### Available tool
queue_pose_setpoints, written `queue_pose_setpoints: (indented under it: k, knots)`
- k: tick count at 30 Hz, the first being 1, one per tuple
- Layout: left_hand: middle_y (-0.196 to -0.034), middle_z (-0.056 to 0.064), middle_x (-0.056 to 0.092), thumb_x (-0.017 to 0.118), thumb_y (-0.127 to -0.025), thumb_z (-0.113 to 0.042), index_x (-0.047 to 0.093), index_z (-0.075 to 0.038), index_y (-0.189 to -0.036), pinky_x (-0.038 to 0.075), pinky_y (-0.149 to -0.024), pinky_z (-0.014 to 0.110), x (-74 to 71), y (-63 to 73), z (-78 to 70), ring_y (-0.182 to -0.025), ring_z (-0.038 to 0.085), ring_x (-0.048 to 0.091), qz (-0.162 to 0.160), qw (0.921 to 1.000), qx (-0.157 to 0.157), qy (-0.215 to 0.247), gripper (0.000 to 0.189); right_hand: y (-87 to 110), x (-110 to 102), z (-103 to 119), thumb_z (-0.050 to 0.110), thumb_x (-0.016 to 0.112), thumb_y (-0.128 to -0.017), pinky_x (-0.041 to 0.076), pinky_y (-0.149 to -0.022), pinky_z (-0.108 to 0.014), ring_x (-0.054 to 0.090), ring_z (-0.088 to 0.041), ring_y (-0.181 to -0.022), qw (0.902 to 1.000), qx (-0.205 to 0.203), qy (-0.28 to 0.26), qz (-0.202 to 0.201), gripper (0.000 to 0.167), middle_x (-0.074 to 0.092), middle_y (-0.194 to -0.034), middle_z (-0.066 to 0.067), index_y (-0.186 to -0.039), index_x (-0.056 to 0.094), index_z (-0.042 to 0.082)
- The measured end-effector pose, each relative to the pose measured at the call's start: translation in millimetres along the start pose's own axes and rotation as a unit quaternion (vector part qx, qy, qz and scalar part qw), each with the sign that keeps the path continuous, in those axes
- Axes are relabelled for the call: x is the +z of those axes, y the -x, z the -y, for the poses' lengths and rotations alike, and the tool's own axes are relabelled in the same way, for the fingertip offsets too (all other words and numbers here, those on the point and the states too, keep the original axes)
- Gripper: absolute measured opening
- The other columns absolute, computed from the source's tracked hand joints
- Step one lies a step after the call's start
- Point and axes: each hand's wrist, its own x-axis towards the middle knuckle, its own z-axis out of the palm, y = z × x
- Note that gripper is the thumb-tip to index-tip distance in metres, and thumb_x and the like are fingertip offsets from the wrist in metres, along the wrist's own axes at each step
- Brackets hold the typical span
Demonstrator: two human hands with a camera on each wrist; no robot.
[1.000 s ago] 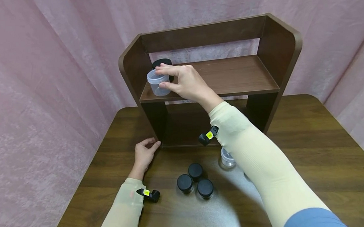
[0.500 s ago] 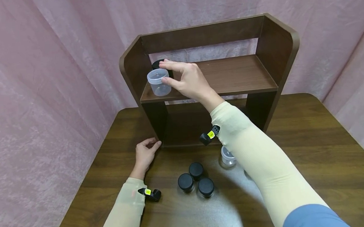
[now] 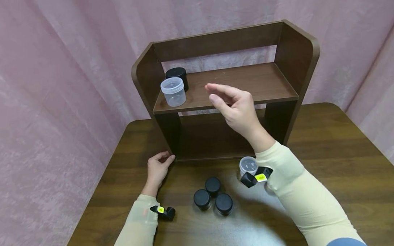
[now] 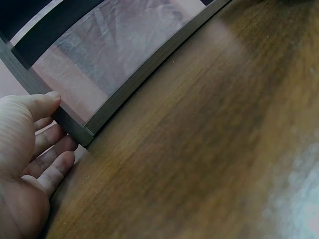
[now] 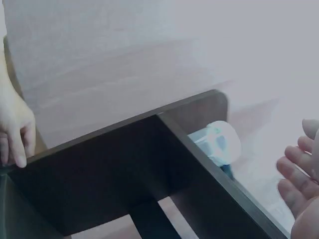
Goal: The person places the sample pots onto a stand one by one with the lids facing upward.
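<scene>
The shelf point(image 3: 260, 79) is clasped low by the left grip point(image 3: 157, 170) — seemingly for steadiness; the right grip point(image 3: 238, 109) (nothing held) is parted, near the shelved clear jar point(image 3: 175, 96).

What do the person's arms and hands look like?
The left hand and right hand are bare. The left sleeve and right sleeve are pale cream, with blue cloth at the right one's upper end. Each sleeve carries a small black camera with a yellow label, its print too small to read.
</scene>
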Motion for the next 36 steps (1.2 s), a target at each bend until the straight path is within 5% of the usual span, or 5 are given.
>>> queue_pose_setpoints:
  k: [8, 12, 20, 29, 36]
  knots:
    - [-0.103, 0.011, 0.069, 0.078, -0.082, -0.027, 0.072, -0.003, -0.104, 0.049, -0.071, 0.021, 2.1, -3.8, -0.3, -0.091, 0.021, 0.062, -0.001, 0.9999, 0.012, 0.002, 0.033, 51.2, -44, 3, -0.009, 0.067, -0.084, 0.052, -0.081, -0.024, 0.068, -0.019, -0.098, 0.9986, 0.027, 0.034, 0.030, 0.030, 0.069, -0.107, -0.018, -0.114, 0.068, -0.004]
    - [-0.103, 0.011, 0.069, 0.078, -0.083, -0.026, 0.072, -0.003, -0.104, 0.049, -0.071, 0.021, 0.9, -3.9, 0.4, -0.092, 0.021, 0.063, 0.000, 0.9999, 0.016, -0.003, 0.032, 74.1, -58, -4, -0.005, 0.072, -0.082, 0.052, -0.080, -0.022, 0.068, -0.015, -0.095, 0.9913, 0.033, 0.100, 0.080, 0.029, 0.071, -0.105, -0.009, -0.110, 0.071, 0.002]
    - [-0.103, 0.011, 0.069, 0.078, -0.083, -0.026, 0.072, -0.003, -0.105, 0.049, -0.072, 0.022, -0.5, -2.1, -0.1, -0.093, 0.022, 0.062, -0.004, 0.9999, 0.013, -0.004, 0.033, 100.4, -79, -23, 0.021, 0.075, -0.086, 0.047, -0.092, -0.029, 0.062, -0.013, -0.108, 0.9413, 0.045, 0.243, 0.230, 0.033, 0.068, -0.115, 0.006, -0.118, 0.069, 0.015]
    - [-0.105, 0.014, 0.068, 0.078, -0.082, -0.030, 0.071, -0.001, -0.107, 0.047, -0.073, 0.019, -5.8, 2.2, 0.2, -0.095, 0.024, 0.062, 0.001, 1.0000, 0.008, 0.001, 0.038, 115.9, -96, -33, 0.040, 0.078, -0.080, 0.045, -0.096, -0.042, 0.055, -0.019, -0.119, 0.8863, 0.139, 0.282, 0.341, 0.058, 0.060, -0.129, 0.002, -0.132, 0.059, 0.021]
    - [-0.102, 0.012, 0.069, 0.078, -0.082, -0.026, 0.072, -0.002, -0.104, 0.048, -0.071, 0.020, -8.3, 6.0, -3.9, -0.092, 0.023, 0.062, -0.007, 0.9999, 0.014, -0.003, 0.033, 123.3, -97, -44, 0.039, 0.080, -0.078, 0.044, -0.097, -0.044, 0.054, -0.021, -0.120, 0.8551, 0.188, 0.260, 0.407, 0.070, 0.056, -0.135, -0.002, -0.137, 0.054, 0.013]
